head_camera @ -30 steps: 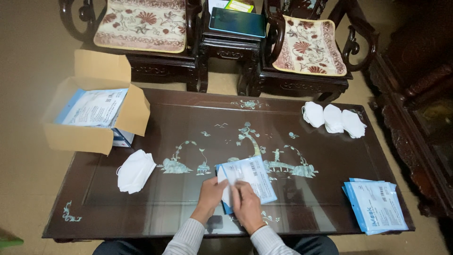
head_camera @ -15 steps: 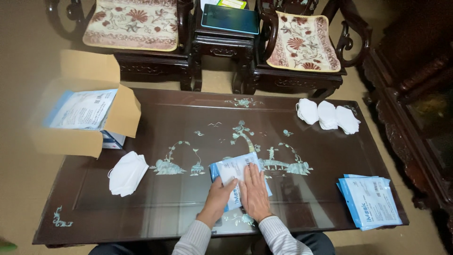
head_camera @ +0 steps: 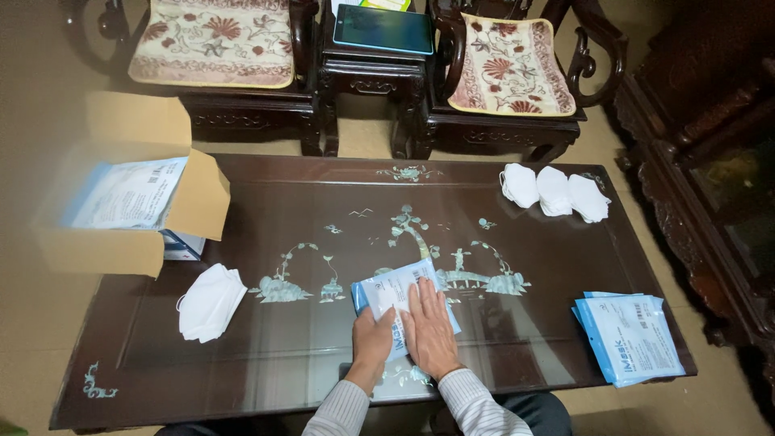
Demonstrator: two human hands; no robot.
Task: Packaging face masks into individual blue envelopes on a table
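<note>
A blue-and-white mask packet [head_camera: 387, 292] lies flat on the dark inlaid table [head_camera: 307, 218], near its front edge. My left hand [head_camera: 372, 337] holds the packet's near left edge with curled fingers. My right hand [head_camera: 430, 328] lies flat on the packet's right half, fingers spread, pressing it down. A small stack of white masks [head_camera: 210, 301] sits to the left of my hands. Three white masks [head_camera: 554, 191] lie in a row at the table's far right.
An open cardboard box [head_camera: 129, 211] with packets inside stands at the table's left end. A stack of blue-and-white packets [head_camera: 630, 337] lies at the front right. Two cushioned wooden chairs [head_camera: 211, 48] and a small stand with a tablet [head_camera: 381, 29] stand behind the table.
My right hand has flattened on the packet and slid across it. The packet now lies flat on the table; my left hand stays at its near edge.
</note>
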